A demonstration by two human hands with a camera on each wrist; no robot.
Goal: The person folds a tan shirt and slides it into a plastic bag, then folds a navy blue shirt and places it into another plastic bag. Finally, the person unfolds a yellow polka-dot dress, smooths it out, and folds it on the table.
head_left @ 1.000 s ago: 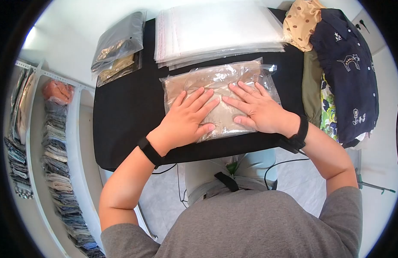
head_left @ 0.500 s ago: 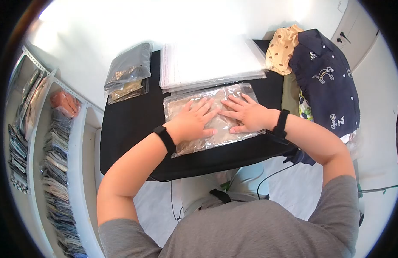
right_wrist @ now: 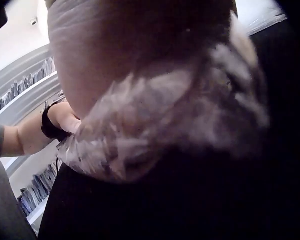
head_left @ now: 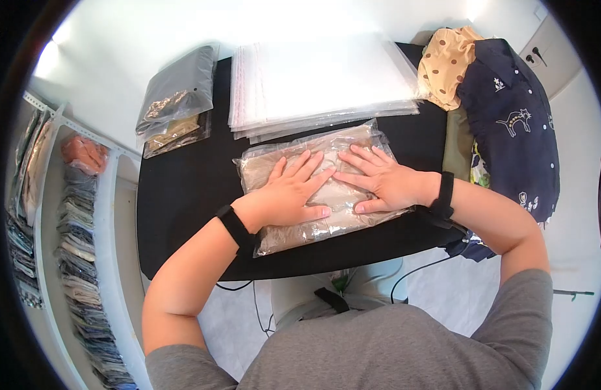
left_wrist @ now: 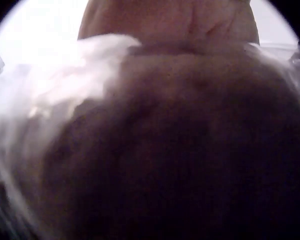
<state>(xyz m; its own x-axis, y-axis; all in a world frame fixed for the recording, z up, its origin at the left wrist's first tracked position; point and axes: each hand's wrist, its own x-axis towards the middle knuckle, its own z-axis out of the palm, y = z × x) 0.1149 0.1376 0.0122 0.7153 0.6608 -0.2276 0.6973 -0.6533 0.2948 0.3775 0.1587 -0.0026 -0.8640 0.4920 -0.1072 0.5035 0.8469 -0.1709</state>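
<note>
A clear plastic bag with folded beige cloth inside (head_left: 339, 224) lies slightly tilted on the black table, near its front edge. Both hands rest flat on top of it, fingers spread. The left hand (head_left: 284, 195) covers the bag's left part, and the right hand (head_left: 388, 185) its right part, their index fingertips almost meeting. In the left wrist view the palm (left_wrist: 170, 22) is over the bag (left_wrist: 190, 100), which looks dark and blurred. The right wrist view has the right hand (right_wrist: 135, 50) against the crinkled plastic (right_wrist: 125, 135).
Behind the bag lies a stack of clear flat bags (head_left: 320, 84). Packed garments (head_left: 180, 88) sit at the table's back left. Clothes, including a navy shirt (head_left: 511, 123) and a dotted piece (head_left: 446, 62), are heaped on the right. Shelves of bagged clothes (head_left: 79, 240) stand left.
The bag is turned slightly, its left end closer to the table's front edge, both hands still flat on it. The head view has also shifted.
</note>
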